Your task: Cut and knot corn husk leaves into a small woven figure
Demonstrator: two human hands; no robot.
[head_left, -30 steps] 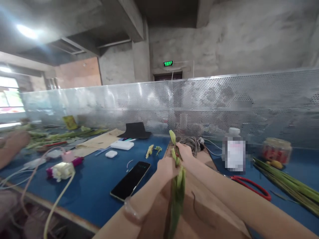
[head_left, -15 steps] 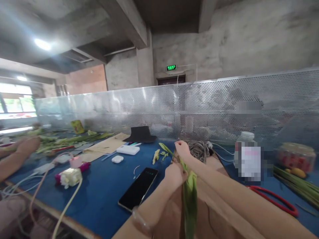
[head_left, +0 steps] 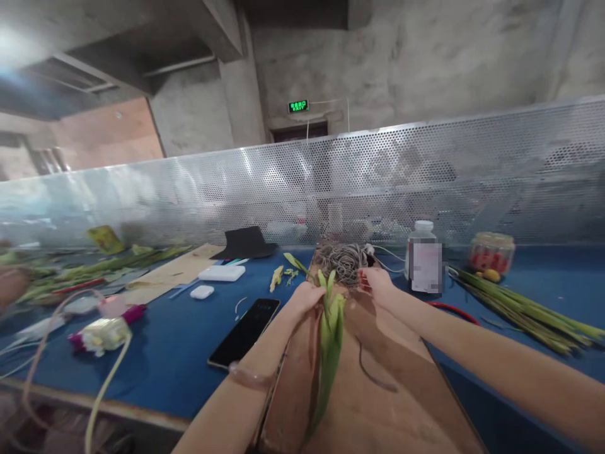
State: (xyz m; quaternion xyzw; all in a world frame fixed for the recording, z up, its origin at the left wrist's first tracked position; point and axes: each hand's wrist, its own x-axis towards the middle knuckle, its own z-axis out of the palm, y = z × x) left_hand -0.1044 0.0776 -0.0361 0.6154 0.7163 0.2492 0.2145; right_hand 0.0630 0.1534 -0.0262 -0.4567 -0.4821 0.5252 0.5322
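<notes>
My left hand (head_left: 307, 297) is closed around the top of a bunch of long green leaves (head_left: 331, 334), which hangs down over a brown board (head_left: 392, 416). At the far end of the board lies a tangled pile of grey cord (head_left: 345, 263). My right hand (head_left: 377, 285) is at the right edge of this pile, its fingers pinched together on the cord; the exact strand is too small to see. A single short piece of grey cord (head_left: 371, 373) rests on the board to the right of the leaves.
Left of the board are a black phone (head_left: 246, 331), a white case (head_left: 202, 292) and a flower-like piece with a cable (head_left: 106, 334). To the right stand a bottle (head_left: 424, 261) and a jar (head_left: 491, 253), near green stalks (head_left: 534, 309). Another person's hand (head_left: 12, 284) shows at the left edge.
My right hand has left the leaf tips and moved right to the cord pile. My left hand still grips the leaves. The view has turned right and slightly down.
</notes>
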